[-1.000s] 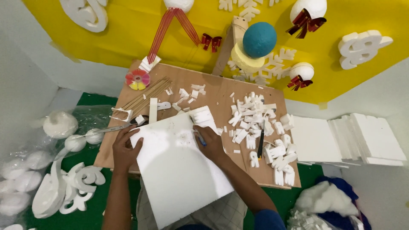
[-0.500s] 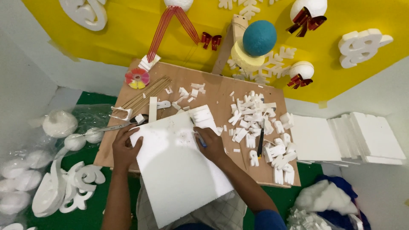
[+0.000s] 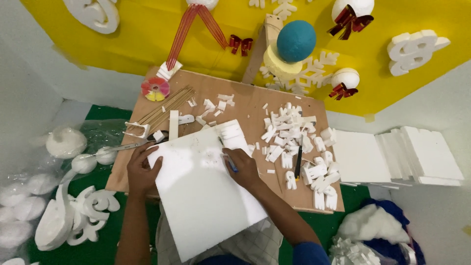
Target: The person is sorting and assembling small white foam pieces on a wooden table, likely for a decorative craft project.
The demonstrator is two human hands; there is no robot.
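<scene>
White foam sheet (image 3: 206, 196) lies tilted across the near edge of a brown wooden board (image 3: 245, 105), its lower corner hanging over the person's lap at 6 o'clock. The left hand (image 3: 142, 172) presses flat on the sheet's left edge at 9 o'clock, fingers spread, pinning it rather than gripping. The right hand (image 3: 243, 169) sits on the sheet's upper right at 2 o'clock, fingers closed narrowly around a blue pen (image 3: 230, 163) whose tip touches the foam. Marking an outline appears to be the step in hand; the stroke calls for a steady sheet and light pressure, since foam dents easily. A heap of cut foam pieces (image 3: 294, 142) lies at 3 o'clock, scissors (image 3: 135, 143) and thin wooden sticks (image 3: 167, 105) at 10 o'clock, and a stack of foam sheets (image 3: 392, 157) far right.
</scene>
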